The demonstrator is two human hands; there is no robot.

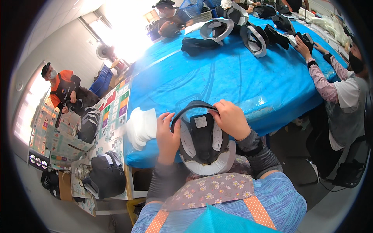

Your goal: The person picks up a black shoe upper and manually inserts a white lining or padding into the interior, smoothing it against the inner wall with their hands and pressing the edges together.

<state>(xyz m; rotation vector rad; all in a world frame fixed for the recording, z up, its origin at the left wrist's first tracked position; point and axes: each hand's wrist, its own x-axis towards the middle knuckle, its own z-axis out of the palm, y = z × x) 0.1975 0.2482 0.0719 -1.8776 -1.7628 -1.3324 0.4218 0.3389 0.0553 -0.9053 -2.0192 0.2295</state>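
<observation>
In front of my body is a black and light-grey padded piece that looks like a helmet liner (pixel 201 143), with a white label inside. My left hand (pixel 168 138) grips the left side of its black curved rim, thumb and fingers closed round the edge. On the right side of the same rim, my right hand (pixel 232 120) pinches the band between thumb and fingers. The liner's near end, a pale curved edge, rests close to my flowered apron (pixel 210 190). Just left of my left hand, a stack of white shaped pads (pixel 142 127) lies on the blue-covered table (pixel 186 83).
Several similar liners (pixel 217 31) lie at the table's far side. A co-worker (pixel 338 89) at the right handles a black piece; another person (pixel 171 19) sits at the far edge. Black padded pieces (pixel 105 175) lie on a side table at left, near a standing person (pixel 64 85).
</observation>
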